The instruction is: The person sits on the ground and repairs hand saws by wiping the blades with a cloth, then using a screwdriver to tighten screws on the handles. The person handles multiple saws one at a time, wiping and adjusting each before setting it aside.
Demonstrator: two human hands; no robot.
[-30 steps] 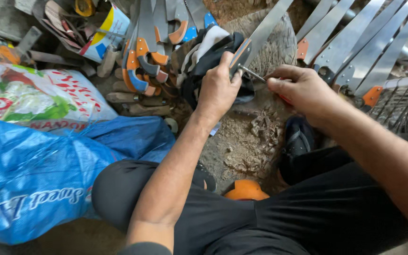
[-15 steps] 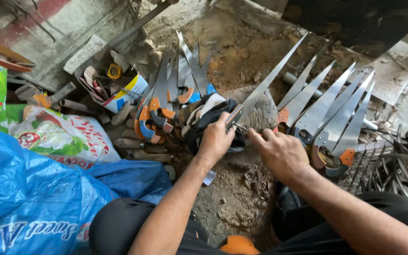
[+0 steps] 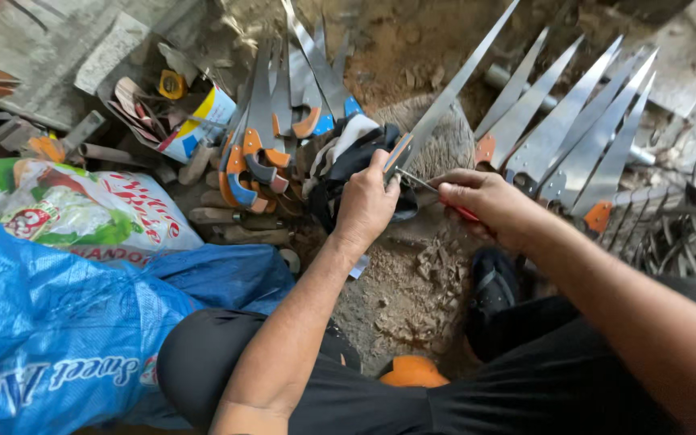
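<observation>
Head view: the person sits low over a dirt floor [image 3: 412, 298], knees spread, both arms reaching forward to a stone block [image 3: 453, 145] at the middle of the floor.

The left hand [image 3: 366, 205] is closed tight around the handle end of a saw blade [image 3: 453, 89], thumb up by the orange-and-black grip. The blade's long axis runs from that hand up and to the right, toward the far edge of the floor, lying across the stone. The right hand [image 3: 485, 201] is curled shut on a thin tool [image 3: 428, 184] with a red handle (a small file, by the look of it), whose metal tip points left and meets the blade just beside the left hand. So the blade sits straight ahead of both hands, the left one carrying it and nearer its handle, the right one alongside and a little to the right.

To the left of the stone stands a cluster of finished saws [image 3: 255, 153] with orange and blue handles, tips up. To the right, a fan of bare blades [image 3: 573, 137] leans against the rubble. A blue sack [image 3: 50, 338] and a printed bag [image 3: 90, 213] fill the near left corner of the floor. A black sandal [image 3: 493, 286] shows below the right hand.
</observation>
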